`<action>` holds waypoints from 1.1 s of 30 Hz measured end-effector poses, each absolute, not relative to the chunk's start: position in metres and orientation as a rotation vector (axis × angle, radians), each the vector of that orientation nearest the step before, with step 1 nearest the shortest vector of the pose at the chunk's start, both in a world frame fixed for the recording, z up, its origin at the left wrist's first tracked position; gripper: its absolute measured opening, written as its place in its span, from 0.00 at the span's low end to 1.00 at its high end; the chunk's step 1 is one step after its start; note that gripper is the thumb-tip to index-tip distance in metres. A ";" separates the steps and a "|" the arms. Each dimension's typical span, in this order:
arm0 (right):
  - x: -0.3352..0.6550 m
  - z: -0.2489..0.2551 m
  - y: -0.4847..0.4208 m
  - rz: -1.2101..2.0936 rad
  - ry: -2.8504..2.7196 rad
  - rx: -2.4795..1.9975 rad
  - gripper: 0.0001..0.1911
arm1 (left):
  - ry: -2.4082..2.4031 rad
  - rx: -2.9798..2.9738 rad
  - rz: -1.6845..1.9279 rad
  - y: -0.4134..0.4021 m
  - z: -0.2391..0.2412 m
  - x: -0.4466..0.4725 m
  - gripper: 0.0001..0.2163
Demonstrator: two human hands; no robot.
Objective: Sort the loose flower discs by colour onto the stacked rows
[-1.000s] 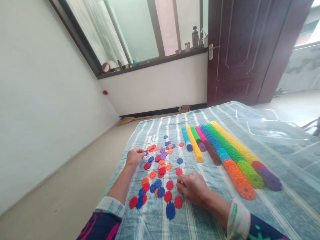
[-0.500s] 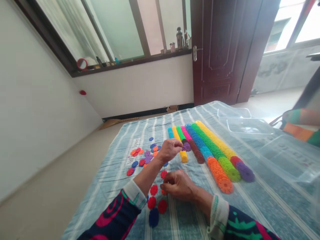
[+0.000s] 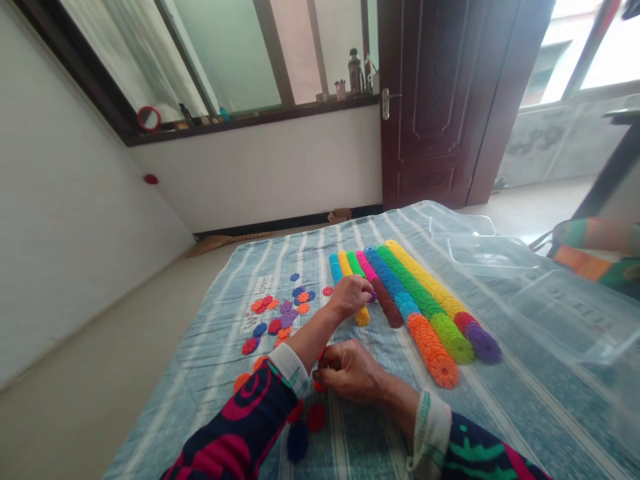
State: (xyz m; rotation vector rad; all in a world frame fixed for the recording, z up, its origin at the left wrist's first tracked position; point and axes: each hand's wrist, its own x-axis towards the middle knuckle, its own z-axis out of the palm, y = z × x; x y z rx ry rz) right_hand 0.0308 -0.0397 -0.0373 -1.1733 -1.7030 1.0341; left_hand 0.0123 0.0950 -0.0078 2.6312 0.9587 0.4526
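Left hand (image 3: 350,296), curled, has crossed to yellow stack (image 3: 345,262).

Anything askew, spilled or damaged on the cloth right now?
Nothing stands out. The coloured disc rows lie straight and parallel on the striped cloth; loose discs lie flat to their left. The left hand is at the short rows' near ends.

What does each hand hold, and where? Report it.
Left hand rests closed at the purple stack; right hand is curled beside red discs. Any held piece is hidden.
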 end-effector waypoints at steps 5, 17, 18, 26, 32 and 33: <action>0.031 -0.042 -0.038 1.060 -1.658 -1.101 0.08 | 0.994 2.654 0.435 0.095 -0.008 0.012 0.10; 0.035 -0.029 -0.045 1.209 -1.524 -1.101 0.11 | 1.086 2.544 0.630 0.091 -0.001 -0.044 0.08; 0.036 -0.029 -0.045 1.220 -1.502 -1.100 0.11 | 1.110 2.530 0.654 0.090 -0.002 -0.053 0.08; 0.039 -0.036 -0.042 1.389 -1.317 -1.122 0.12 | 1.416 2.407 0.651 0.088 0.008 -0.150 0.06; 0.041 -0.036 -0.043 1.379 -1.308 -1.138 0.14 | 1.620 2.403 0.423 0.088 0.010 -0.179 0.05; 0.041 -0.036 -0.043 1.376 -1.313 -1.136 0.14 | 1.647 2.432 0.372 0.086 0.010 -0.178 0.06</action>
